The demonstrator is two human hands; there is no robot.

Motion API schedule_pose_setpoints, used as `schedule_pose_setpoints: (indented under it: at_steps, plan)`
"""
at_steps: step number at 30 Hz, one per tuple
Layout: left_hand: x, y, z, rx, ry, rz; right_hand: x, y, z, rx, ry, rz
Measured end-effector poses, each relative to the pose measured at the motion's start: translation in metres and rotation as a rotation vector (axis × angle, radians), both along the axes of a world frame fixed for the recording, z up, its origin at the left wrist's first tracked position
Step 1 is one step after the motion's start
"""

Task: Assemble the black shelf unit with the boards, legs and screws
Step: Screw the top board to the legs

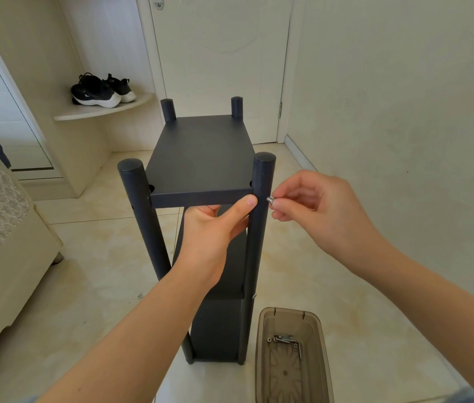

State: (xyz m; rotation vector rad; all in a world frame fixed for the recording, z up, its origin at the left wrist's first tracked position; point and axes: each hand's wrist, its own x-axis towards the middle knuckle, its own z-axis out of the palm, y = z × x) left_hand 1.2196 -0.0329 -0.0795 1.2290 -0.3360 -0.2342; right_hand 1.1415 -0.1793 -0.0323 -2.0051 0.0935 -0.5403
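Screw (269, 200) pinched in right hand (314, 207) fingers — tip at leg (260, 193), left hand (215, 228) gripping board (201, 158)

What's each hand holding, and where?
Left hand grips the top board at its near right corner. Right hand pinches a screw by its outer end, at the leg.

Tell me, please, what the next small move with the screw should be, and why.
Probably push the screw in and turn it by hand: the right hand pinches it with its tip at the near right leg, level with the top board, which the left hand grips there.
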Motion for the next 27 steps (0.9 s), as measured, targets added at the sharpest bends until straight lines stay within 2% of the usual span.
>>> schedule_pose_setpoints:
  at_steps: [6, 14, 19, 21, 23, 26, 27]
  plan:
    - [-0.0015, 0.0023, -0.0027, 0.000, -0.007, 0.023, -0.0030, 0.0022, 0.0031, 0.176, 0.029, 0.051]
    - [-0.0008, 0.0077, -0.0050, -0.022, 0.012, 0.019, 0.0000, 0.0077, 0.0015, 0.040, 0.005, 0.036]
    - [-0.0018, 0.0079, -0.0060, -0.031, 0.006, 0.013, -0.0014, 0.0068, 0.0040, 0.170, 0.044, 0.059]
    - [-0.0024, 0.0070, -0.0061, -0.027, 0.015, 0.011, -0.0008, 0.0046, 0.0046, 0.165, 0.059, 0.060]
    - [-0.0021, 0.0063, -0.0057, -0.018, 0.031, 0.009, -0.0015, 0.0030, 0.0033, -0.001, 0.017, 0.022]
    - [-0.0018, 0.0060, -0.0044, -0.019, 0.038, 0.008, -0.0041, 0.0053, 0.0023, -0.462, -0.174, -0.023]
    - [-0.0020, 0.0063, -0.0040, -0.024, 0.035, 0.007, -0.0035, 0.0064, 0.0004, -0.497, -0.211, -0.028]
